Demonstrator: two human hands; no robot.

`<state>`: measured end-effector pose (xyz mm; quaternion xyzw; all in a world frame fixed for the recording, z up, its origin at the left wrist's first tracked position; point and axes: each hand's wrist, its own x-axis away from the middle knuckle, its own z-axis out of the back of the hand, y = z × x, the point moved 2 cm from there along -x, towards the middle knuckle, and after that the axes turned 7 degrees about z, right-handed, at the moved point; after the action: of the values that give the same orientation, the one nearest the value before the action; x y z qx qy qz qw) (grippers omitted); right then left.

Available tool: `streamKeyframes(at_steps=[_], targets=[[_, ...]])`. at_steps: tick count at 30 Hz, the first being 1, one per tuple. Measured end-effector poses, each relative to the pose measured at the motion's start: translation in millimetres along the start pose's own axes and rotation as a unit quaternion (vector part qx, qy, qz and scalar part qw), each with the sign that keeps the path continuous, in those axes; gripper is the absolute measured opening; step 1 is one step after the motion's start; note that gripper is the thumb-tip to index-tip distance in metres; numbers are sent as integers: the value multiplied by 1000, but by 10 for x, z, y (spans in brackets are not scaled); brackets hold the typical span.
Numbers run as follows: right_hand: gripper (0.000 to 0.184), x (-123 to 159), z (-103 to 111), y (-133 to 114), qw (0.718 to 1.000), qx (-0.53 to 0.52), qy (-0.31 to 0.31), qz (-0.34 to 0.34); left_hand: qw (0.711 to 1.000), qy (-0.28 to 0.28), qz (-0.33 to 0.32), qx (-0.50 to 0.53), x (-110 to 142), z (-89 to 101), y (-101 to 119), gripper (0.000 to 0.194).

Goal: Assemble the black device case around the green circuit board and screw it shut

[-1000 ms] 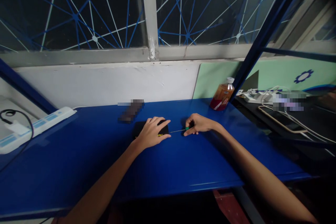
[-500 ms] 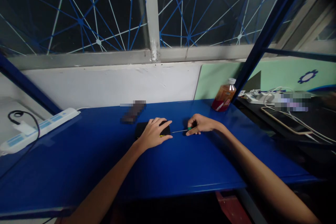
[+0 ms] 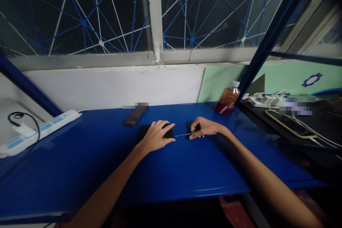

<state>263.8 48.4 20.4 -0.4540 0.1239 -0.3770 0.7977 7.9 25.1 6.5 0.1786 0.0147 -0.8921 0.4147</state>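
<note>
Two bare hands are held over a glossy, smooth blue table [image 3: 165,174], with a flat black box [image 3: 168,133] placed under the left hand [image 3: 156,137]. The box's top is covered by splayed fingers, and it is held between them and the thumb; some yellow is shown near its right edge. Just right of the box, a slim tool [image 3: 182,135] is pinched between the curled thumb and fingers of the right hand [image 3: 201,127]. Its green handle [image 3: 192,132] is mostly hidden by them; its thin, straight, metallic shaft is pointed at the box, though whether contact is made cannot be told. Well left of the box, a long white power strip [image 3: 40,133] is seen. Beyond the box, a pixelated dark item [image 3: 136,115] is set to the left and a white-capped, orange-and-red bottle [image 3: 228,99] to the right. Farther behind the box, a scuffed white wall [image 3: 120,87] is topped by dark window panes [image 3: 114,14] crossed with blue and white lines.
</note>
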Motion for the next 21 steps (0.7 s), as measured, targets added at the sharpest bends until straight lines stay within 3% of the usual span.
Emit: streamKeyframes(at_steps=[21], targets=[[41,6,0,-15,1000,-8,3,7,1000,-5,2,-1,-6,14,8,55]])
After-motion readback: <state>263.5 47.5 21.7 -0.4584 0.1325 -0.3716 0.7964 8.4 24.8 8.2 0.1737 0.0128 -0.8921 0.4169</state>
